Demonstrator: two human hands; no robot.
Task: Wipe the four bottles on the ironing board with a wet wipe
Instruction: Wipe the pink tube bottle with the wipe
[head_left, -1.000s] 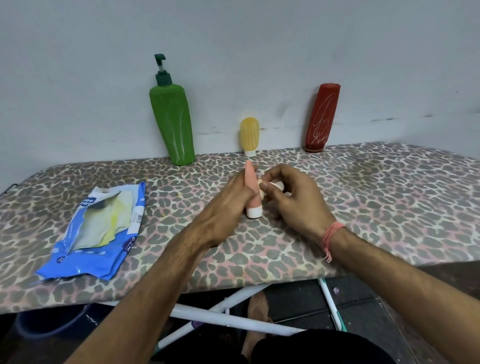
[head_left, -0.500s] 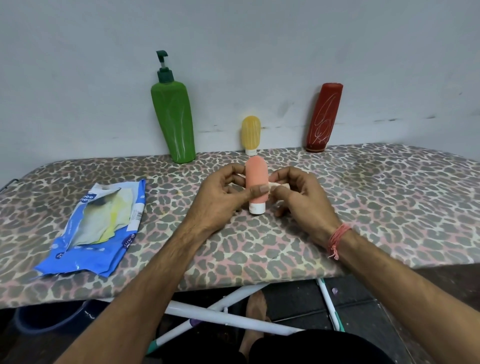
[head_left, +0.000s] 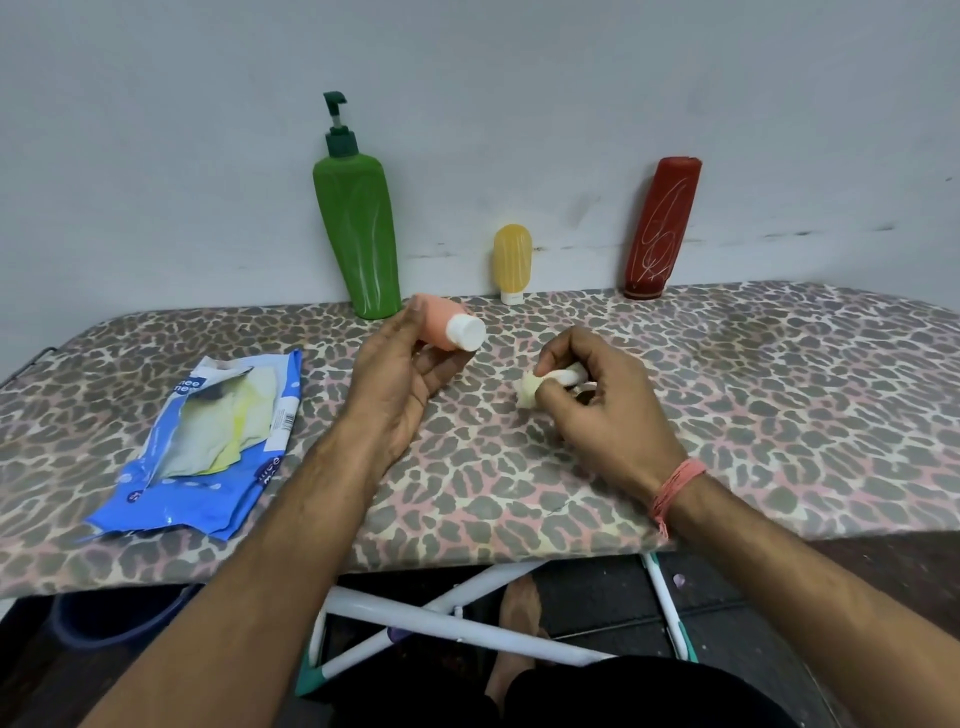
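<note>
Peach bottle tipped for its cap.
Left hand (head_left: 400, 379) cradles the peach bottle (head_left: 441, 325), cap (head_left: 466, 332) toward right hand (head_left: 597, 400) at three o'clock, pinching the wadded wet wipe (head_left: 535, 387).

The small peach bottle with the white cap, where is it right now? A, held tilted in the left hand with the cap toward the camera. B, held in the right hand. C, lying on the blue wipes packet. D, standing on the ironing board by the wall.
A: the small peach bottle with the white cap sits tilted in the left hand, cap toward the camera, while the right hand holds the crumpled wet wipe.
</note>
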